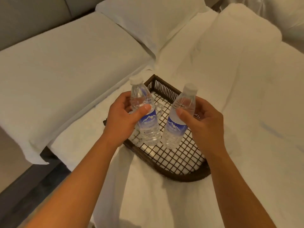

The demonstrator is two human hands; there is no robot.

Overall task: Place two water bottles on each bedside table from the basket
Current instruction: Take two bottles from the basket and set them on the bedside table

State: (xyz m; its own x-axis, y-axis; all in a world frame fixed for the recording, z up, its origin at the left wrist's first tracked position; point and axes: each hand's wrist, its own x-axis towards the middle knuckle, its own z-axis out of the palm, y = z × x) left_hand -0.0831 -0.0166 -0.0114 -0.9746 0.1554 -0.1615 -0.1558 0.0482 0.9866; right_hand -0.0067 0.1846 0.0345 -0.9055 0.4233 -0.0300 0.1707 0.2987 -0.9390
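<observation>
two hands, left (pixel 122 118) and right (pixel 203 122), each gripping a clear ribbed plastic bottle (pixel 144 112) (pixel 178 120), dark wicker basket (pixel 166 168)

Water bottles, left (pixel 146 112) and right (pixel 178 119): clear ribbed plastic showing glossy, with blue glossy labels and white matt caps. Basket (pixel 164 163): dark woven wicker rim, open lattice base, looking rough. Bed sheet (pixel 246 112) and pillows (pixel 65 66): white matt cloth, lying softly creased.
</observation>
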